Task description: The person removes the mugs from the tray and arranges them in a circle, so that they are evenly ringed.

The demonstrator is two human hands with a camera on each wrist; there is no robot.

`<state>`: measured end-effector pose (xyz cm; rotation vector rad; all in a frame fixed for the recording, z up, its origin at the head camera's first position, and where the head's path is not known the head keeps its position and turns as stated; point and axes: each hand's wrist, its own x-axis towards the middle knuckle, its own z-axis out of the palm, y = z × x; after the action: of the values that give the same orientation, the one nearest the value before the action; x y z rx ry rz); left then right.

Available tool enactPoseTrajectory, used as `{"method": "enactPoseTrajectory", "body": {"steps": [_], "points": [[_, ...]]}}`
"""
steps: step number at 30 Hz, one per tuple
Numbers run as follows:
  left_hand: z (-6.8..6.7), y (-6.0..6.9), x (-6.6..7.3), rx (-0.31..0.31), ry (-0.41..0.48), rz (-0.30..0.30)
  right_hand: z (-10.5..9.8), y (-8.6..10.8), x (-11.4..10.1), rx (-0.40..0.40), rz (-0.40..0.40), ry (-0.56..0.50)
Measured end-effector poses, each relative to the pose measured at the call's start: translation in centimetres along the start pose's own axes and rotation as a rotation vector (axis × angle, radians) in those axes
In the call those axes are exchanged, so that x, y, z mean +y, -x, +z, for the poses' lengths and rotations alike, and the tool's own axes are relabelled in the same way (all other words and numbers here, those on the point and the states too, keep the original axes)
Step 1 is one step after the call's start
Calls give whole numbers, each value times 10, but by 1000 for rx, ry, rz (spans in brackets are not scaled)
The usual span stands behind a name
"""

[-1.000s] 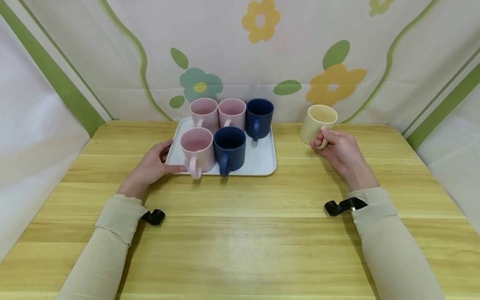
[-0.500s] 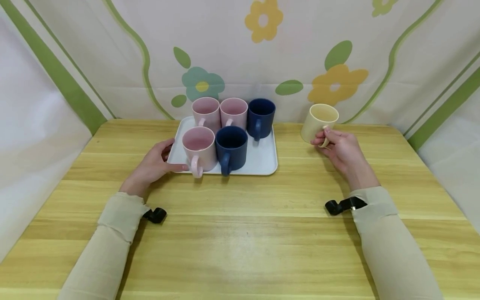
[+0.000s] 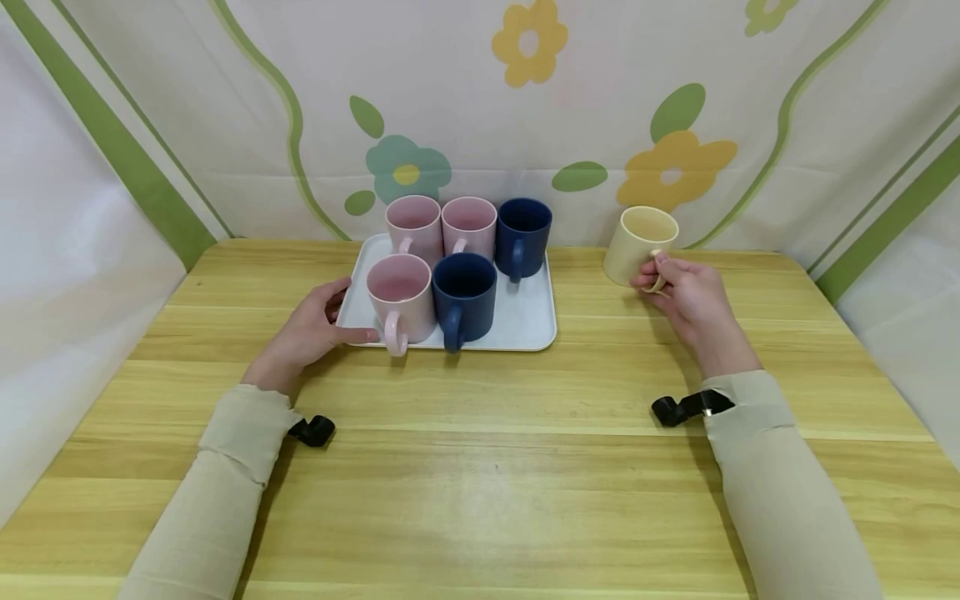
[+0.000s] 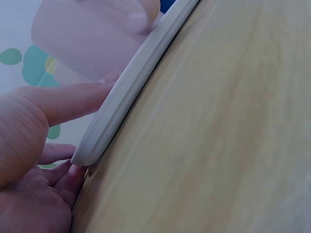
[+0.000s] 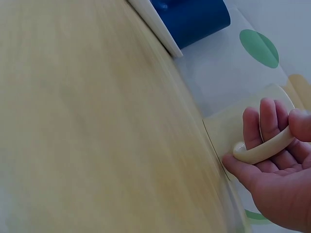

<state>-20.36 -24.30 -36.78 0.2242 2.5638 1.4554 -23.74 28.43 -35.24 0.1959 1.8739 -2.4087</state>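
Note:
In the head view, my left hand (image 3: 303, 333) holds the left front corner of a white tray (image 3: 525, 325). Its thumb lies over the rim, and the left wrist view shows fingers (image 4: 60, 182) at the corner's underside. On the tray stand a front pink mug (image 3: 405, 312), two pink mugs behind, a front navy mug (image 3: 472, 304) and a navy mug (image 3: 525, 229) at the back right. Off to the right, my right hand (image 3: 693, 304) grips the handle (image 5: 265, 149) of a pale yellow mug (image 3: 633, 246). That mug is upright at the table's back, its base partly hidden by fingers.
A wooden table (image 3: 487, 467) spreads in front of the tray and between both arms. Close behind the mugs hangs a white flowered curtain (image 3: 465, 100), with more cloth at both sides. A black wrist-camera mount (image 3: 315, 431) sticks out from the left cuff.
The right hand's fingers have shifted slightly right along the yellow mug's handle. The mug, the tray and the left hand stay nearly still; the head view has drifted a little.

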Motion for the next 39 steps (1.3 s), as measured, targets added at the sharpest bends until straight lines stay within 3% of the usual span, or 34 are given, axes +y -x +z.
{"method": "enactPoseTrajectory", "body": {"steps": [8,17,28,31,39], "points": [[-2,1,0,10,-19,-4,5,-5,0,41,-33,61],[-6,2,2,17,-22,4,12,-8,0,53,-57,31],[-5,-2,2,13,-25,14,4,-4,-8,100,-6,83],[-3,-1,1,10,-14,10,3,1,-13,145,15,85],[-1,0,0,10,8,-9,14,14,-33,357,-65,314]]}}
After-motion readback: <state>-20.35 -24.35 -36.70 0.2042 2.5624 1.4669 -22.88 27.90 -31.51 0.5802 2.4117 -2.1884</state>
